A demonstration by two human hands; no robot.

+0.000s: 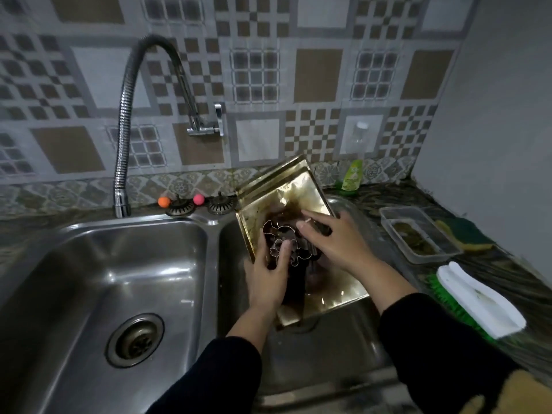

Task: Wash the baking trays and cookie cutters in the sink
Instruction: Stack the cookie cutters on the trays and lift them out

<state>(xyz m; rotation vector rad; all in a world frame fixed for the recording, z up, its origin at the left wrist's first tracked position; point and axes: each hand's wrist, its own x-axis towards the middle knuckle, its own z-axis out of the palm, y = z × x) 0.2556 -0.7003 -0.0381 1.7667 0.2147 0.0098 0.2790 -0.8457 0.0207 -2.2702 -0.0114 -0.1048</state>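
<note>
both hands were over the baking trays (301, 186) propped in the right sink basin (328, 363). the left hand (268, 273) pinched a cookie cutter (280, 243); the right hand (331, 237) seemingly gripped more. wet cutters could slip and the tilted trays slide.

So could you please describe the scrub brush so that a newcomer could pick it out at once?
Start at the double sink and move to the counter on its right. Past the clear tub, nearer the camera, lies the brush. It alone has a white handle over bright green bristles; the sponge behind the tub is dark green and yellow.
</note>
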